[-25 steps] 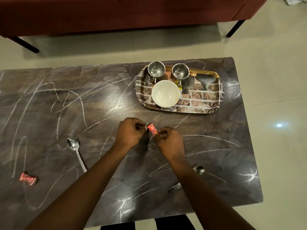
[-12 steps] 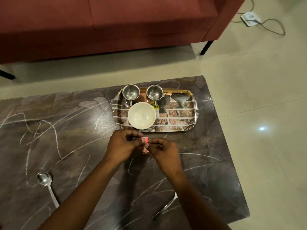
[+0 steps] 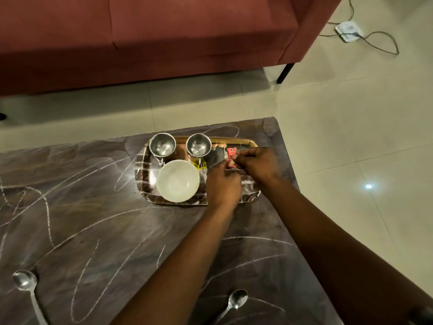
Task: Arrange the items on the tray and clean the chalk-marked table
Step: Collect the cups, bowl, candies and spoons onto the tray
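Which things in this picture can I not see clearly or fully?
Head view only.
1. Red sachet: print too small; fingers of left hand and right hand cover its edges.
2. Tray: right part hidden under both hands.
3. Left spoon: handle cut by bottom edge.

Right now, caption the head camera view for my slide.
Left hand and right hand pinch a red sachet over the tray beside the white bowl; two spoons lie on the chalk-marked table.

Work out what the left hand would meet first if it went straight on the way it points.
The left hand meets the red sachet at once, pinched between it and the right hand; beyond, probably the tray's far rim, height unclear.
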